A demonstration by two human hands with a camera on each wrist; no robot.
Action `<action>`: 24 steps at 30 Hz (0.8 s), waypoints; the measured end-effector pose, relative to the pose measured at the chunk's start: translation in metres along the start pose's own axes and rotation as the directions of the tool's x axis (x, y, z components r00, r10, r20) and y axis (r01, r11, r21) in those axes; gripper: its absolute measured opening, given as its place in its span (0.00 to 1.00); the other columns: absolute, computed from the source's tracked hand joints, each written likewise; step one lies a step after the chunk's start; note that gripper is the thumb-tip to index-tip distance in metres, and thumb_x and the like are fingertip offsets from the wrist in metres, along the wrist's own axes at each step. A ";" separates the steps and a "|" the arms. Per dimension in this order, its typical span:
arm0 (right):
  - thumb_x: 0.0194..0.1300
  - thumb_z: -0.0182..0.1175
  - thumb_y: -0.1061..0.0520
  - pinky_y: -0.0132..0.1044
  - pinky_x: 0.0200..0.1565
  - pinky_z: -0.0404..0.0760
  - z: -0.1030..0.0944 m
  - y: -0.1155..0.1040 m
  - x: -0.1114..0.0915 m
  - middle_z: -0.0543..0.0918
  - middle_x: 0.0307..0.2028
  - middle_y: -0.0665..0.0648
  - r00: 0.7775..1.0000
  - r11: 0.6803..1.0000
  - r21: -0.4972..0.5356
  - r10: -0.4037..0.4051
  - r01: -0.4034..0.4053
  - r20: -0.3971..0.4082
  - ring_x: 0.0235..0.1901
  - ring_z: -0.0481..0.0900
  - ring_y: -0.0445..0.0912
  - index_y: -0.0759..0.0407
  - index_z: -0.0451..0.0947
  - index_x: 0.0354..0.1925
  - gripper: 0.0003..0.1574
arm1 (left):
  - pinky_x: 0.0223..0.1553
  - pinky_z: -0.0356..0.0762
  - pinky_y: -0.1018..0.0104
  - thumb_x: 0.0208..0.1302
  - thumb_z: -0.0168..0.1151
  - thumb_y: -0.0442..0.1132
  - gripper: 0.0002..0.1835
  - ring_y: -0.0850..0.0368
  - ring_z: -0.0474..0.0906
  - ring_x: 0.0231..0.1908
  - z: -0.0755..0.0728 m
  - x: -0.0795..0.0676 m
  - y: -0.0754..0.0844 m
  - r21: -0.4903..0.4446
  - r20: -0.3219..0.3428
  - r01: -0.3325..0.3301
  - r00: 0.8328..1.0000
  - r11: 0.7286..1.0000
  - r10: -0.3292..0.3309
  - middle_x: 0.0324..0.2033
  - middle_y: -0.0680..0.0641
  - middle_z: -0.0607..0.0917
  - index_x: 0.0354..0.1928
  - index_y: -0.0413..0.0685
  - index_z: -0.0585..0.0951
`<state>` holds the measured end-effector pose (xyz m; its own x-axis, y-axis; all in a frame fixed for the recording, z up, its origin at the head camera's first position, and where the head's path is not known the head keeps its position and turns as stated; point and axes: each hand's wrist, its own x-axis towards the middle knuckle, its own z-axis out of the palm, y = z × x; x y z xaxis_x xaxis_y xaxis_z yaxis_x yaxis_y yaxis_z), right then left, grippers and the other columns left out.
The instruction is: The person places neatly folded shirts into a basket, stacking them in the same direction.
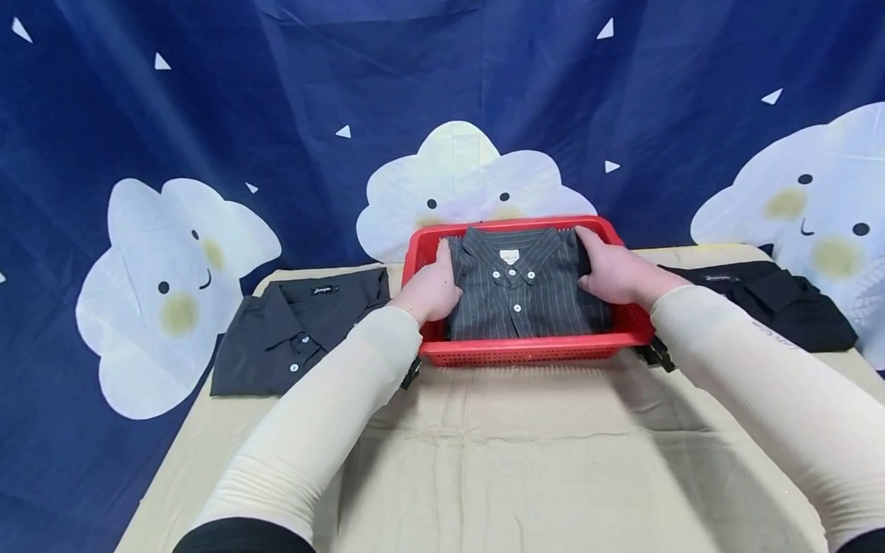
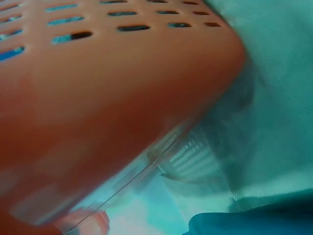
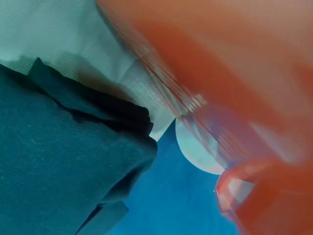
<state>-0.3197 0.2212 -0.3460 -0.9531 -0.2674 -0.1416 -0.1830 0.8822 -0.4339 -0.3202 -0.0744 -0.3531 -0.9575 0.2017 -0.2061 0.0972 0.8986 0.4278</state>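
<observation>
A folded dark grey pinstriped button-down shirt (image 1: 522,293) lies collar-up inside a red plastic basket (image 1: 521,349) at the back of the table. My left hand (image 1: 431,289) reaches over the near left rim and holds the shirt's left edge, its thumb on the cloth. On the opposite side my right hand (image 1: 613,269) holds the right edge, thumb also on the cloth. The other fingers are mostly hidden against the basket walls. In the left wrist view, the perforated basket side (image 2: 122,68) fills much of the picture; the right wrist view shows the basket wall (image 3: 210,49).
A folded dark grey shirt (image 1: 306,325) lies left of the basket. On the right is a folded black garment (image 1: 777,301), partly behind my right forearm. Beige cloth (image 1: 528,472) covers the table. A blue curtain (image 1: 416,52) with clouds hangs behind.
</observation>
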 end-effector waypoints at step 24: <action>0.64 0.61 0.60 0.66 0.60 0.71 0.033 0.000 -0.005 0.49 0.74 0.79 0.980 0.910 -0.370 -0.148 0.188 0.134 0.62 0.69 0.75 0.61 0.66 0.73 0.40 | 0.62 0.74 0.51 0.70 0.61 0.45 0.32 0.44 0.70 0.63 0.031 0.000 0.001 0.385 0.113 -0.116 0.991 0.916 0.078 0.69 0.34 0.67 0.74 0.49 0.69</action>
<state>-0.3067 0.2104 -0.3743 -0.8746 -0.4444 -0.1937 -0.4347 0.8958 -0.0924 -0.3114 -0.0617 -0.3798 -0.9103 0.3138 -0.2698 0.3046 0.9494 0.0766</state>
